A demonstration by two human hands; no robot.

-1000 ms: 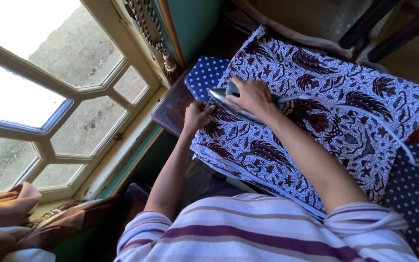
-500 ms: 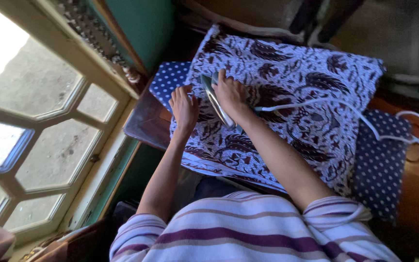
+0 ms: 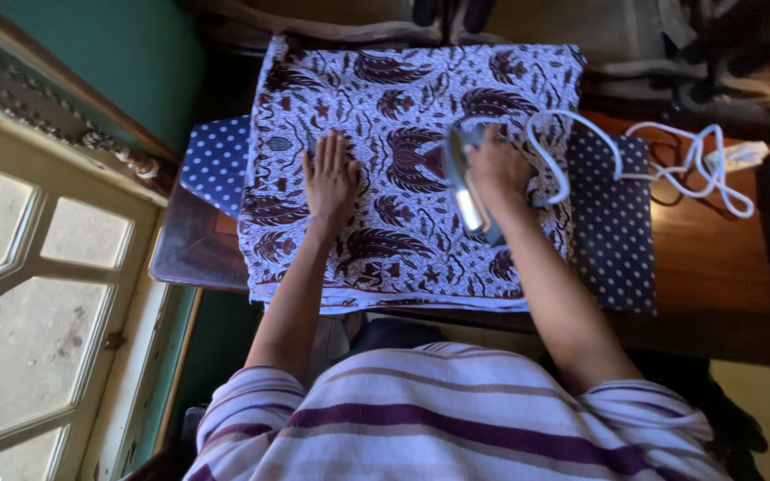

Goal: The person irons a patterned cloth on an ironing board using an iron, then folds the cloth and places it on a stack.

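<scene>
A white cloth with a dark brown batik pattern (image 3: 421,98) lies spread over a blue dotted pad (image 3: 612,232) on a wooden table (image 3: 715,267). My left hand (image 3: 330,178) rests flat on the cloth's left half, fingers apart. My right hand (image 3: 496,169) grips the handle of an electric iron (image 3: 465,191), which stands on the cloth right of the middle. The iron's white cord (image 3: 670,160) loops away to the right across the pad and table.
A white plug block (image 3: 737,156) lies on the table at the right. A window with pale frames (image 3: 55,294) fills the left side, below a green wall (image 3: 109,53). Dark furniture stands behind the table.
The view has swung so the cloth lies square in front of me. My right hand has carried the iron to the right, away from my left hand, which stays flat on the cloth.
</scene>
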